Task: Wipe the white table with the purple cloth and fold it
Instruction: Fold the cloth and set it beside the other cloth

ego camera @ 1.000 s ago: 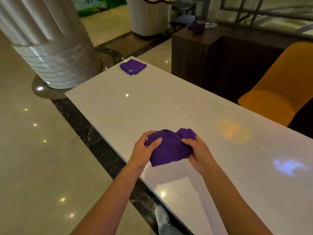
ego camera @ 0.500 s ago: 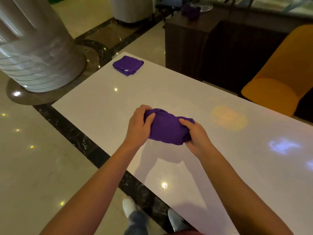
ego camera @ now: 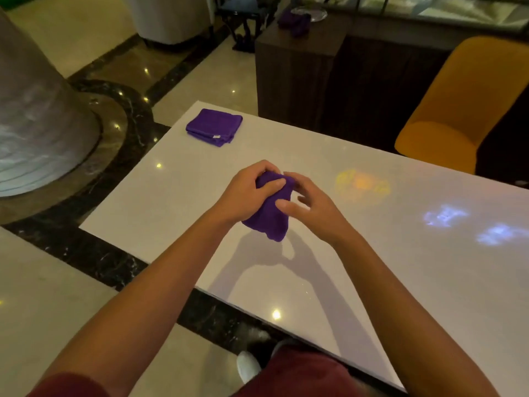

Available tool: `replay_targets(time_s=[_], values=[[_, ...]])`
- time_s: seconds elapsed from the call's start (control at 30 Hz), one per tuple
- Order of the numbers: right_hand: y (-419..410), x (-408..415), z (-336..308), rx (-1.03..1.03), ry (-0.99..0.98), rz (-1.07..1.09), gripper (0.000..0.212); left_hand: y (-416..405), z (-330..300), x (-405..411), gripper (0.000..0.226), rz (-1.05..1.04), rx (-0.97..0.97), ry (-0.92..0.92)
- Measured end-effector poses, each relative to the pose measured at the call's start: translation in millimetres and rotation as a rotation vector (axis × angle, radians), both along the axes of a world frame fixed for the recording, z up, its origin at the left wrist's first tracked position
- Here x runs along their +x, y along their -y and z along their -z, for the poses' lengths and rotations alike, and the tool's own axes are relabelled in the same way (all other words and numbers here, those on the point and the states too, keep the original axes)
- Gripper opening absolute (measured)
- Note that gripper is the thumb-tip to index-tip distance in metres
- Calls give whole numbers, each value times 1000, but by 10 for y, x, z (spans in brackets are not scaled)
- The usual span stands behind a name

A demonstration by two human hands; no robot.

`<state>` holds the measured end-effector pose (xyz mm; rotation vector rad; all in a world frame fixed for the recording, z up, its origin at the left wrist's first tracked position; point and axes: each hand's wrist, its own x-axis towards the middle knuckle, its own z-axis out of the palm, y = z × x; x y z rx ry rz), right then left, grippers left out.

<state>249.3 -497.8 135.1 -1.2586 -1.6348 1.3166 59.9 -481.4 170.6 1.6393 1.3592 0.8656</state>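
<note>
Well inside table edges, left hand and right hand grasp purple cloth.

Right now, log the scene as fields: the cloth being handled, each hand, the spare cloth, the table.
held: purple cloth, bunched, not folded
left hand: grips its top
right hand: thumb against it, grip blurred
spare: folded purple cloth, lying at far corner
surface: white table, glossy

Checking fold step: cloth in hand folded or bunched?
Bunched. The purple cloth hangs as a rumpled wad gripped by the left hand, no flat layers or squared edges; the right hand touches it.
</note>
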Motion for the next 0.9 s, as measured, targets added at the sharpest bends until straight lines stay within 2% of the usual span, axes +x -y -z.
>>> replay_targets(time_s=[0.07,0.17,0.23,0.3,0.43,0.53,0.63,0.73,0.8,0.9], values=[[-136,-216,-53,-15,15,-22,64,-181,-73,-144,10,48,-35,-12],[-375,-394,-32,69,72,152,33,-463,-104,-350,15,49,-200,-6],[-528,-439,26,132,100,200,16,-617,-91,-435,36,42,-283,-4],[-692,-515,65,148,85,171,10,-749,-40,-525,58,47,-330,9],[-1116,-714,29,58,-83,213,7,-1046,89,-724,50,100,-490,192],[-1423,-825,-46,-66,-257,356,5,-1289,162,-904,63,118,-616,389],[-1689,-823,-79,-255,-558,608,8,-1489,326,-1018,57,222,-591,472],[-1883,-768,-100,-388,-804,818,12,-1631,538,-1002,38,248,-508,311],[-1984,-740,-48,-353,-770,876,24,-1740,659,-982,37,200,-442,274],[-2013,-631,34,-151,-458,841,53,-1988,736,-1040,35,135,-408,335]])
